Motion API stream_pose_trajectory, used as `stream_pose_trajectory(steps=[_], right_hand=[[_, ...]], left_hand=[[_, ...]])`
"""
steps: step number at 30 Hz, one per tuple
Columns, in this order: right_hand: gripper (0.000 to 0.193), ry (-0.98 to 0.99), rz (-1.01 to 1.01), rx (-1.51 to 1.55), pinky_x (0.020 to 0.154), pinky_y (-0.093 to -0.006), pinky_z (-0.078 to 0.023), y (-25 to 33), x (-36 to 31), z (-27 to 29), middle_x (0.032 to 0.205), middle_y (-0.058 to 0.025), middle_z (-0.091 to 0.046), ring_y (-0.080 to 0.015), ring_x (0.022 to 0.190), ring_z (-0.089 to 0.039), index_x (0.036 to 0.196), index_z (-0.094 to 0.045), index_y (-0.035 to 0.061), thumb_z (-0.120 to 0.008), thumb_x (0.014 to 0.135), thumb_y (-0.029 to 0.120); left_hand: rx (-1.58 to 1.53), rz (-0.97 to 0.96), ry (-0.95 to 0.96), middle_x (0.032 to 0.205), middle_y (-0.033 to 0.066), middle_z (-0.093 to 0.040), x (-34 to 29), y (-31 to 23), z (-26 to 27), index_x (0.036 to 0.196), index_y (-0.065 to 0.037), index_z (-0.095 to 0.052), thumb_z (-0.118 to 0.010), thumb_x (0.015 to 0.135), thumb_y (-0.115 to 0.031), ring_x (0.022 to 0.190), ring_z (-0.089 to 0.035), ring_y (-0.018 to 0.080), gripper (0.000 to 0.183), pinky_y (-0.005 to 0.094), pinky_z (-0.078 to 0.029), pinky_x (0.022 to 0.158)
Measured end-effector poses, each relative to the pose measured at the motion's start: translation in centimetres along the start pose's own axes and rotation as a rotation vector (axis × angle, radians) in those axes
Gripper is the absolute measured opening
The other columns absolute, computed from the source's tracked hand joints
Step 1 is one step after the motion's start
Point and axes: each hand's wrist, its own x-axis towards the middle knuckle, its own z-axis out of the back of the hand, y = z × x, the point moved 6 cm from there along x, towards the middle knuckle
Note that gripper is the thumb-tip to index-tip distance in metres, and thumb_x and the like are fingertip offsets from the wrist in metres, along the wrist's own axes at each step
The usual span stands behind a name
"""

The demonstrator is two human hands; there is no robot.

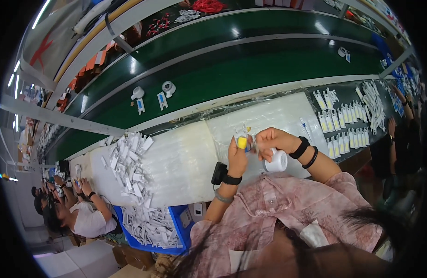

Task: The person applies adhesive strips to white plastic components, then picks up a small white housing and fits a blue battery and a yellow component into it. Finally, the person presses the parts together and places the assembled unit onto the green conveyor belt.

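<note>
My left hand is closed, its fingers pinched near my right hand. A small yellow piece shows at the left thumb tip; whether it is held or wrapped round the thumb, I cannot tell. My right hand is closed too, with a white round housing held under its fingers. Between the two hands, something small and partly clear is too blurred to name. Both hands are above a pale, plastic-covered work surface.
Loose white plastic parts are heaped at left, above a blue bin full of similar ones. White pieces with yellow panels stand in rows at right. Beyond runs a green conveyor carrying round white units. Co-workers sit at both sides.
</note>
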Motion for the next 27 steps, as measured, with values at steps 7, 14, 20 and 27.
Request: stream_pose_trajectory(steps=[7,14,20,27], right_hand=[[0.013,-0.801,0.501,-1.411,0.057,-0.0388,-0.048,3.1,-2.9,-0.1,0.066,-0.01,-0.062,-0.03,0.06,-0.061,0.082,-0.059,0.0081,-0.071,0.081,0.012],[0.016,-0.808,0.734,-1.305,0.062,-0.0352,-0.05,2.6,-3.3,-1.5,0.076,-0.0096,-0.065,-0.0276,0.068,-0.064,0.092,-0.064,0.004,-0.073,0.08,0.005],[0.017,-0.796,0.732,-1.061,0.07,-0.0321,-0.053,2.3,-2.9,-2.1,0.09,-0.0129,-0.069,-0.0267,0.079,-0.067,0.1,-0.067,0.002,-0.07,0.083,0.0],[0.02,-0.751,0.829,-1.181,0.069,-0.0331,-0.051,2.9,-3.5,-3.2,0.092,-0.01,-0.068,-0.0247,0.081,-0.065,0.095,-0.071,0.0045,-0.072,0.076,-0.002]], left_hand=[[0.196,0.093,0.121,0.095,0.0101,-0.061,-1.5,-3.6,-1.3,0.118,-0.002,-0.046,-0.039,0.104,-0.017,0.063,-0.062,0.0143,0.021,0.0259,-0.05,0.05],[0.036,0.242,0.026,0.095,0.0124,-0.061,-0.8,-3.9,-0.7,0.12,-0.003,-0.045,-0.037,0.104,-0.018,0.058,-0.06,0.0157,0.023,0.0293,-0.052,0.046],[0.071,0.231,0.083,0.087,0.0094,-0.058,-0.2,-4.6,-1.8,0.118,-0.002,-0.045,-0.041,0.097,-0.008,0.054,-0.056,0.0142,0.022,0.0288,-0.05,0.044],[0.162,0.152,0.084,0.081,0.0071,-0.057,-1.2,-5.9,-2.8,0.116,0.001,-0.044,-0.043,0.088,0.002,0.056,-0.055,0.0096,0.028,0.0259,-0.049,0.047]])
